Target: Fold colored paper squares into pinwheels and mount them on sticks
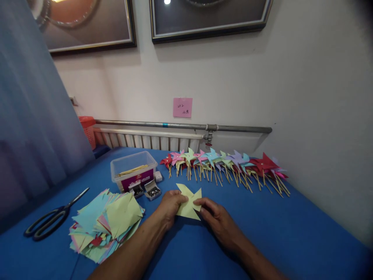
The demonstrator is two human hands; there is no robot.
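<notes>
Hands meet over a pale yellow-green cut paper square [189, 202] at the middle of the blue table [291, 233]: the left hand [170, 206] pinches its left edge while the right hand [217, 219] pinches a folded-in corner, apparently steadying the flaps. A loose stack of coloured paper squares [106, 225] and black-handled scissors [49, 221] lie within left reach; a row of finished paper pinwheels on wooden sticks [227, 165] lines the wall, likely kept clear.
</notes>
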